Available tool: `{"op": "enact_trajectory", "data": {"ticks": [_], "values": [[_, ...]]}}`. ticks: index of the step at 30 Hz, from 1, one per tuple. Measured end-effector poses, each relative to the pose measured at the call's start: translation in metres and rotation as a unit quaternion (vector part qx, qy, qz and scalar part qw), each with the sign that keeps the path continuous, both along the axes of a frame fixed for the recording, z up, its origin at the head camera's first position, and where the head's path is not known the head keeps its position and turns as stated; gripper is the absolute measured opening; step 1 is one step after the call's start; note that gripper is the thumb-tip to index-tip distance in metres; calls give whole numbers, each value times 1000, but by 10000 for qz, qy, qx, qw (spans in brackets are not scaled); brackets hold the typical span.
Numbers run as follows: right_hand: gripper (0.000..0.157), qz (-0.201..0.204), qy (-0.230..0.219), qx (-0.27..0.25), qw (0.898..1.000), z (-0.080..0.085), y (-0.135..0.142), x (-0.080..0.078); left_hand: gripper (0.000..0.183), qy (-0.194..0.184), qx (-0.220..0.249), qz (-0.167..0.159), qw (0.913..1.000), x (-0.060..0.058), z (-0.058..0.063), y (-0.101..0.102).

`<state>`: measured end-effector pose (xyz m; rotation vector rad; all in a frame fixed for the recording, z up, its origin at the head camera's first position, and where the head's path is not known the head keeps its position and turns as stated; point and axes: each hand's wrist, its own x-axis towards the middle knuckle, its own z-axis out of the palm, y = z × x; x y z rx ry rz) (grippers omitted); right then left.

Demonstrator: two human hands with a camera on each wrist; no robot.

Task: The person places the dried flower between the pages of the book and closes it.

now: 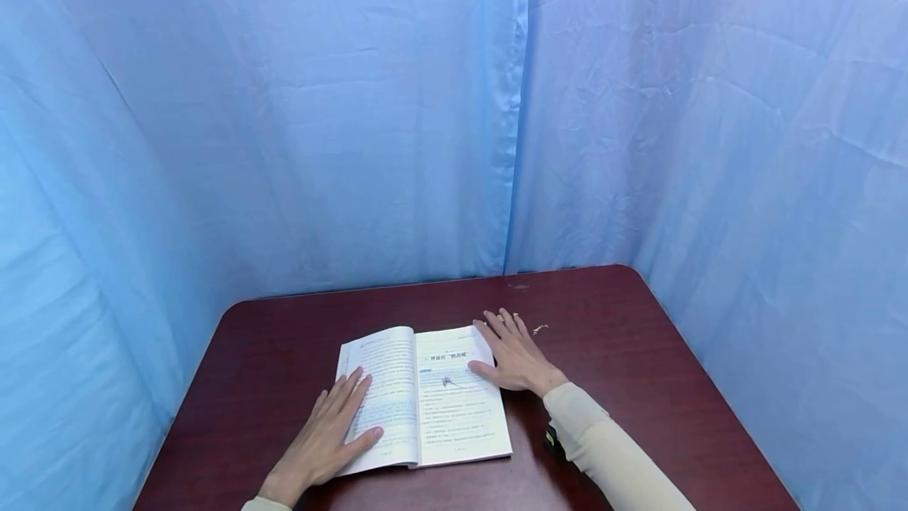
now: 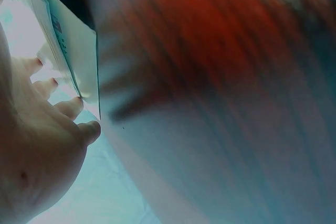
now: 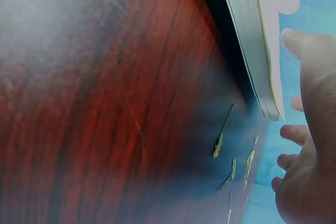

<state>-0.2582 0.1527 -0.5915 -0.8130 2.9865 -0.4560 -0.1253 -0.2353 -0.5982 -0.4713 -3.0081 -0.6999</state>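
An open book (image 1: 464, 416) with printed pages lies on the dark red table. Across the outer part of its left page rests my left hand (image 1: 322, 432), fingers spread and straight. My right hand (image 1: 518, 357) is at the upper right corner of the right page, its thumb over the page and the other fingers reaching past the edge. In the left wrist view, the left hand's fingertips (image 2: 90, 131) are beside the book's cover (image 2: 84, 61). The right wrist view has the thick page edge (image 3: 247, 40) next to the right hand (image 3: 310, 171), whose fingers are extended.
Several dry yellowish sprigs (image 3: 231, 169) lie on the wood-grain table (image 1: 638, 385) just beyond the right hand. A small black object (image 1: 552, 438) shows under the right sleeve (image 1: 610, 448). Blue curtains (image 1: 319, 117) hang around the table's far and side edges.
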Motion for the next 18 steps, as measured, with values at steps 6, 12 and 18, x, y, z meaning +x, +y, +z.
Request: {"op": "enact_trajectory", "data": {"ticks": [6,12,18], "values": [[83,-60,-161,9,9999,-1,1,-3,88,-6,-28,7,10000,0,1,0],[84,-150,-247,137,9995,-3,2,-6,89,-63,-40,-2,10000,0,1,0],[86,-189,-297,129,9993,-5,2,-9,89,-89,-68,0,9999,-1,0,0]]}}
